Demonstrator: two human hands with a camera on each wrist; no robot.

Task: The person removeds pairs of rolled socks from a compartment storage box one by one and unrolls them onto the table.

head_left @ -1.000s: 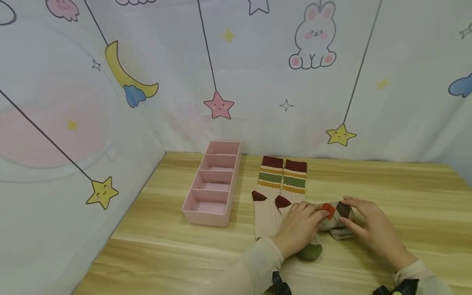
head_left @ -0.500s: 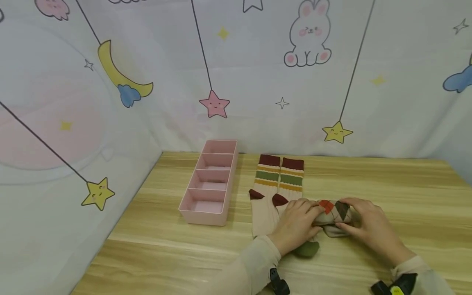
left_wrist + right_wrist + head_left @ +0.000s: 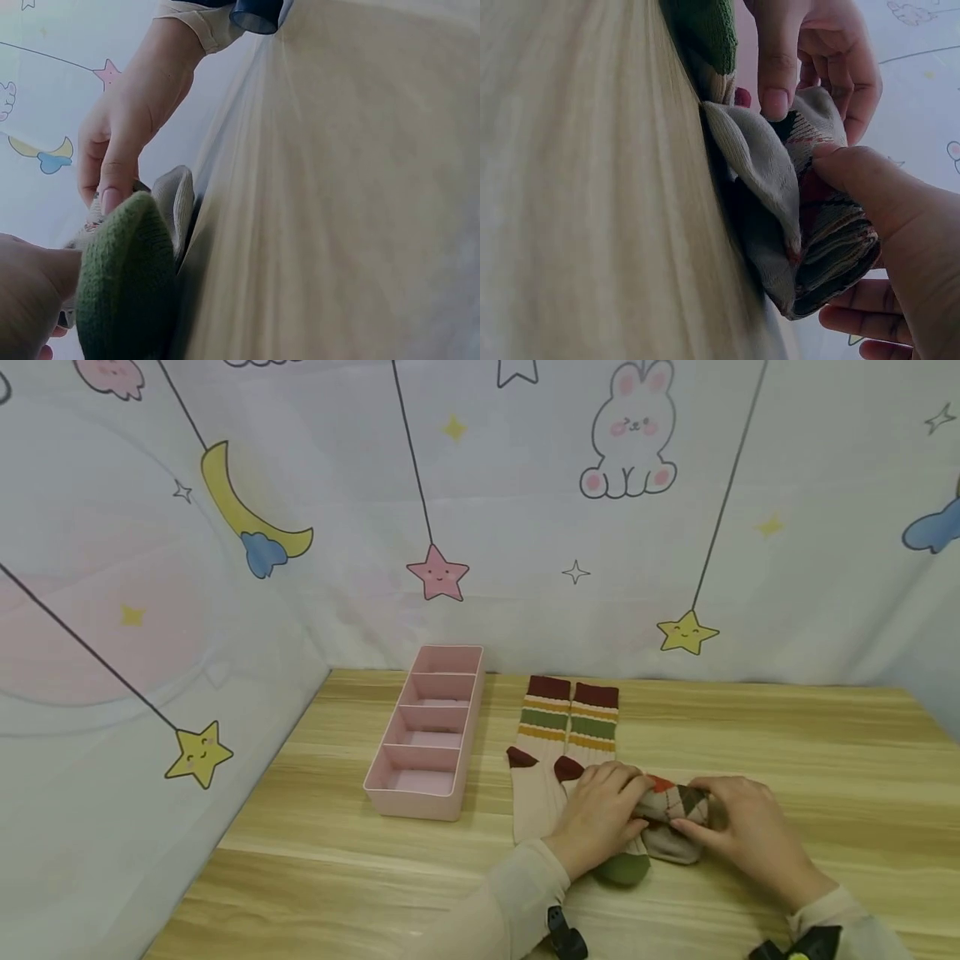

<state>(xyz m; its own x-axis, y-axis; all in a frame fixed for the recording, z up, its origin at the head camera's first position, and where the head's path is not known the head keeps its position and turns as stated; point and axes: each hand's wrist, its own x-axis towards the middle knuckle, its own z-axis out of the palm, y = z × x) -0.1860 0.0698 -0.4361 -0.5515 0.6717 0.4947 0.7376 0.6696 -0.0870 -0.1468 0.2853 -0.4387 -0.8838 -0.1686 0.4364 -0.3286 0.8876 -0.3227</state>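
Note:
A bundle of grey argyle socks [image 3: 690, 803], with red and dark diamonds, lies folded in layers on the wooden table. My right hand [image 3: 750, 831] grips its right end, thumb on the near side and fingers over the far side. At the left end, my left hand [image 3: 598, 814] pinches the same bundle between thumb and fingers. The right wrist view shows the stacked folds of the argyle socks [image 3: 832, 247] and a loose grey flap beneath. Cream striped socks [image 3: 543, 777] lie flat, partly under my left hand, and a green toe [image 3: 622, 869] pokes out below it.
A pink tray [image 3: 420, 803] with several compartments stands to the left of the striped socks. White cloth [image 3: 517, 627] printed with stars and a rabbit rises along the table's back and left edges.
The argyle bundle has turned over slightly toward me, showing more dark diamonds and less red. My right hand has shifted a little left with it; the left hand stays nearly in place.

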